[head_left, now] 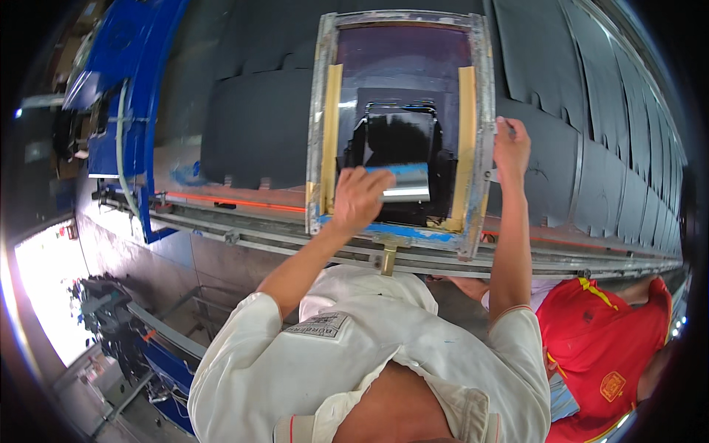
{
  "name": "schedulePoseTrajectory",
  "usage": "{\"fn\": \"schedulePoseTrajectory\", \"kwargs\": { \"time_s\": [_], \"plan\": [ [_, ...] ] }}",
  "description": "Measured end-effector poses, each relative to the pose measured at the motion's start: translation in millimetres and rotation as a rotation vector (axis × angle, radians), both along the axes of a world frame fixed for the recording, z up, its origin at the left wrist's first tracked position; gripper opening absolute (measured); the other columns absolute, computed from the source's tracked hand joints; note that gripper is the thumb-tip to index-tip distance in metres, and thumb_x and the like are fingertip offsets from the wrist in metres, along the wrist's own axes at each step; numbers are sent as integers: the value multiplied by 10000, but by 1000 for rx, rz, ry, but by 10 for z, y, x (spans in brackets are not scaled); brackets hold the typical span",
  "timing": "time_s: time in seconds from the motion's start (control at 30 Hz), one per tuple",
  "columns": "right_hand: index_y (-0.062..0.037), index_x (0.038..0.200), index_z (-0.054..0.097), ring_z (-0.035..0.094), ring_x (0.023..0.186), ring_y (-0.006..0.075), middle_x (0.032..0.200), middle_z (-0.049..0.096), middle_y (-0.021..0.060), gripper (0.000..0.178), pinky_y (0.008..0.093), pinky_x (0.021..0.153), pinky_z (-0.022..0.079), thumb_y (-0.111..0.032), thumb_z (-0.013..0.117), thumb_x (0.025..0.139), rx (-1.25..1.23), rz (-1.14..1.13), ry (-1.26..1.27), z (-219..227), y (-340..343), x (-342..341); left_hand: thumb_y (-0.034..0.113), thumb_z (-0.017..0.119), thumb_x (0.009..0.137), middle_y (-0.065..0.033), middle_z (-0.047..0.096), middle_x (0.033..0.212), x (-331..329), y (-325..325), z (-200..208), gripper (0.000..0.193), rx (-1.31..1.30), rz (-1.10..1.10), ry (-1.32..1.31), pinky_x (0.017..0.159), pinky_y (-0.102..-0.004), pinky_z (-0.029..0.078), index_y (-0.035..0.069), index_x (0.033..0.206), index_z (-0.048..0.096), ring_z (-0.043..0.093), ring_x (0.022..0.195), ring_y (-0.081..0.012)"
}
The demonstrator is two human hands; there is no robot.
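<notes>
A screen printing frame [481, 96] with worn, paint-stained rails lies over the dark sheets on the long table in front of me. Glossy black ink [399, 136] covers the lower middle of its mesh, and yellowish tape strips [467, 140] run along both inner sides. My left hand [359, 198] is closed around the left end of a squeegee [408, 184], a wide blade with a silvery face and a blue edge. The squeegee sits at the near end of the ink. At the right rail, my right hand [511, 150] has its fingers curled against the frame's edge.
Dark grey sheets [251, 125] lie on the table to both sides. Metal rails [281, 244] run along its near edge. Blue machinery [129, 111] stands at the left. A co-worker in a red shirt [602, 347] is close on my right. A cart [159, 347] is at lower left.
</notes>
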State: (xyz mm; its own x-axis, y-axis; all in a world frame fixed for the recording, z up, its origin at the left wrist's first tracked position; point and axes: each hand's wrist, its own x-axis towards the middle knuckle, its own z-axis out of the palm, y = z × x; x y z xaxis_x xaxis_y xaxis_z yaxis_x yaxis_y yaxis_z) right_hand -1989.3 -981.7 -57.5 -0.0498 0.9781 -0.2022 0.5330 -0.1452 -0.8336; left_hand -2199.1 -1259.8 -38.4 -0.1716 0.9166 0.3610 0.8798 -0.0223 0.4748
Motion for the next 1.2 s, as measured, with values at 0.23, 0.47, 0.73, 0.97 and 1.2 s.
{"fn": "schedulePoseTrajectory", "kwargs": {
  "time_s": [0.23, 0.47, 0.73, 0.97, 1.2],
  "plan": [
    [-29, 1039, 673, 479, 545, 70, 651, 568, -8, 252, 293, 509, 371, -278, 684, 1003, 16, 21, 210, -189, -718, -1029, 22, 787, 664, -4, 741, 1074, -966, -731, 197, 399, -71, 67, 34, 840, -387, 452, 114, 1050, 751, 645, 913, -223],
    [-25, 1063, 698, 620, 684, 154, 774, 684, 83, 274, 344, 694, 492, -283, 685, 970, 71, 44, 188, -435, -1712, -2638, 92, 819, 711, 8, 724, 921, -2636, -1627, 118, 241, -162, 128, 94, 880, -380, 442, 148, 936, 753, 658, 901, -216],
    [-66, 1075, 730, 712, 824, 261, 900, 747, 123, 304, 387, 786, 526, -342, 686, 955, 92, 2, 72, -250, -1898, -2988, 177, 845, 750, -3, 738, 918, -3114, -1686, 285, 195, -287, 63, -3, 853, -396, 453, 163, 928, 766, 669, 884, -247],
    [-89, 1104, 724, 709, 931, 410, 955, 736, 209, 337, 450, 834, 529, -392, 660, 969, 18, 92, -146, -248, -1890, -2998, 276, 840, 778, -4, 733, 893, -3205, -1631, 108, 187, -424, -102, -1, 868, -411, 436, 175, 921, 776, 678, 885, -238],
    [-88, 1155, 729, 724, 1003, 370, 1079, 760, 174, 419, 428, 887, 552, -449, 705, 943, 189, 674, -20, 468, -1766, -3562, 344, 853, 786, -71, 749, 916, -3855, -597, 242, 269, -525, -99, 34, 907, -428, 428, 133, 933, 775, 685, 917, -294]
  ]
}}
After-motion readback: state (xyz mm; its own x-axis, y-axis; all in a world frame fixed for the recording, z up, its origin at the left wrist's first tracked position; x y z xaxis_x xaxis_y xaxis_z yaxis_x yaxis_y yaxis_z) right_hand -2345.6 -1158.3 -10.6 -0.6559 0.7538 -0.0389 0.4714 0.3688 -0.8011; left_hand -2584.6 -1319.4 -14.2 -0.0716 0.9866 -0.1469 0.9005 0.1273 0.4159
